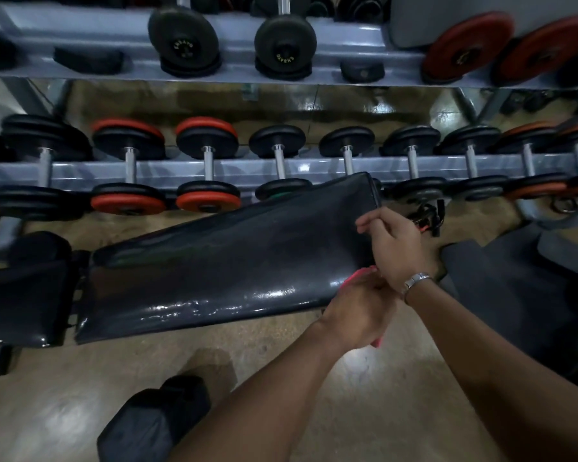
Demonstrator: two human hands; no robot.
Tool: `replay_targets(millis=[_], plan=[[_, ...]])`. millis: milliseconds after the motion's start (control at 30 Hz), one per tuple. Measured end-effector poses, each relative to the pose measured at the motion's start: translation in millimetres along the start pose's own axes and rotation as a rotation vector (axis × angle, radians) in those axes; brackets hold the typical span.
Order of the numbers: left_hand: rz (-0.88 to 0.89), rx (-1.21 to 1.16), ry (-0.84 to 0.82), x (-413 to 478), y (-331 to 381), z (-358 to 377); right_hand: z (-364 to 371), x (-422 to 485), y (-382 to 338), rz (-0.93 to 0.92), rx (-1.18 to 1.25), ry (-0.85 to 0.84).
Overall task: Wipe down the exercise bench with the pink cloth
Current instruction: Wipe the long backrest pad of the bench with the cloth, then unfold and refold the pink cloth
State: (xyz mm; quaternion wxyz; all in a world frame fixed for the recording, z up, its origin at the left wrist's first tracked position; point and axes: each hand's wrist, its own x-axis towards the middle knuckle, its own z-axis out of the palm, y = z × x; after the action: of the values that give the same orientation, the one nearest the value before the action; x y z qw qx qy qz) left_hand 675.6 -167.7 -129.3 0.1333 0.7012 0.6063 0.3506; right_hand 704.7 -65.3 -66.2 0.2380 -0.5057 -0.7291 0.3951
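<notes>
The black padded exercise bench (234, 258) lies across the middle of the view, its long pad shiny and wet-looking along the near edge. My left hand (357, 308) grips the pink cloth (356, 276) at the pad's near right corner; only small pink bits show above and below the fist. My right hand (392, 243), with a metal watch on the wrist, sits just above it at the pad's right end, fingers curled against the pad's edge. Whether it holds anything is hidden.
A grey dumbbell rack (281, 171) with several black and red dumbbells stands right behind the bench. Grey mats (501, 278) lie on the floor to the right. My dark-trousered knee (154, 421) is at the bottom, over a tan floor.
</notes>
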Motion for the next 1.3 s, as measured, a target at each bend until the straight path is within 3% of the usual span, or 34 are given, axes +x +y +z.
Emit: replay_targets(millis=[167, 300, 400, 500, 600, 733, 900, 1000, 1300], plan=[[-0.542, -0.491, 0.003, -3.5, -1.3, -45.0, 2.5, -8.9, -34.9, -0.034, 0.001, -0.055], [-0.874, -0.884, 0.371, -4.0, 1.2, -109.6, -1.2, -21.4, -66.7, -0.019, -0.009, -0.025], [-1.008, -1.147, 0.531, -12.9, 1.4, -173.2, -1.5, -47.9, -99.7, 0.220, 0.326, -0.100], [-1.028, -1.367, 0.558, -34.4, 5.6, -234.4, 3.5, -81.4, -143.1, 0.328, 0.524, -0.334], [-1.005, -1.598, 0.514, -54.6, 19.5, -289.9, 18.7, -110.2, -191.4, 0.206, 0.569, -0.350], [-0.874, -1.503, 0.488, -74.3, 37.7, -345.9, 41.8, -135.2, -245.3, 0.018, 0.579, -0.200], [-0.760, -1.107, 0.522, -97.1, 31.8, -395.4, 61.8, -160.5, -296.9, -0.284, 0.342, 0.036], [-0.701, -1.104, 0.590, -106.7, 30.1, -420.6, 69.6, -170.0, -325.0, -0.450, 0.198, 0.140], [-0.618, -1.129, 0.666, -125.1, 41.5, -469.1, 81.1, -195.5, -385.4, -0.645, -0.107, 0.376]])
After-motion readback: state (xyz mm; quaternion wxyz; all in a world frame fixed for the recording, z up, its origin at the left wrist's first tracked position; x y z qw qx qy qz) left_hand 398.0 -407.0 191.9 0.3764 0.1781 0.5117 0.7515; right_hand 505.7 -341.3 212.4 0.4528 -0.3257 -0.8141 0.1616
